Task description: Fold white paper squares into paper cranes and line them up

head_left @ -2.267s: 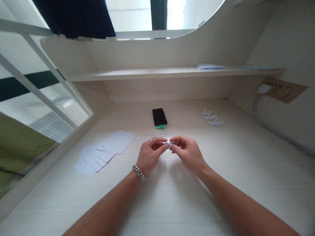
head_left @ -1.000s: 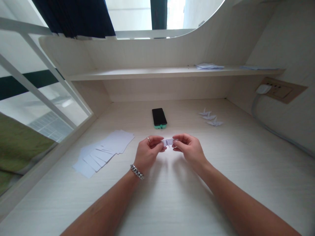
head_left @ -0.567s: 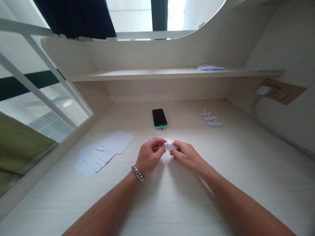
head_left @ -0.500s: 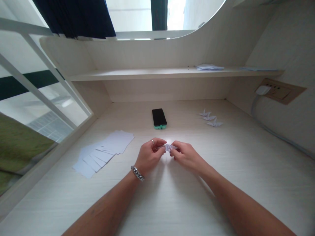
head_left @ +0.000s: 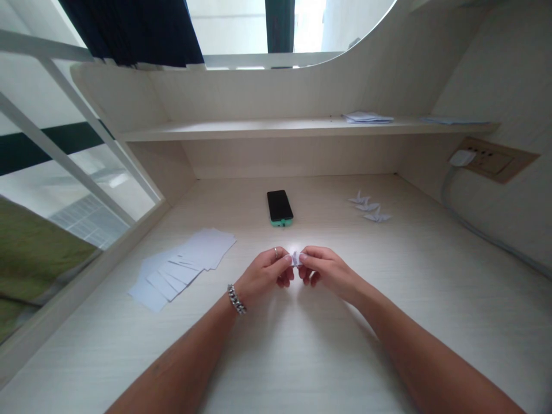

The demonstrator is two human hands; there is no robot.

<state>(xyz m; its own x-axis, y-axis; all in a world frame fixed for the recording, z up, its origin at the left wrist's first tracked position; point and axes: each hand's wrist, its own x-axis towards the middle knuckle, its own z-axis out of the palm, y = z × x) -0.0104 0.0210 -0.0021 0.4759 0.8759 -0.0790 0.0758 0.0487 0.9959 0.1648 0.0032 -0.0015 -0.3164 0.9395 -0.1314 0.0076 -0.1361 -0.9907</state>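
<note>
My left hand (head_left: pixel 264 274), with a ring and a chain bracelet, and my right hand (head_left: pixel 326 270) meet over the middle of the pale wooden desk (head_left: pixel 302 356). Both pinch a small folded piece of white paper (head_left: pixel 295 258) between thumb and fingertips. Most of the paper is hidden by the fingers. The hands hover just above the desk top.
A spread of white paper sheets (head_left: pixel 181 265) lies to the left. A black phone in a teal case (head_left: pixel 280 207) rests behind the hands. Three folded paper cranes (head_left: pixel 370 207) sit at the back right. A shelf (head_left: pixel 302 127) holds more paper (head_left: pixel 367 118). A wall socket (head_left: pixel 489 159) with a cable is at right.
The hands first held the folded paper stretched out between them, then drew close together. Now the fingertips meet in a tight pinch on it, slightly nearer to me.
</note>
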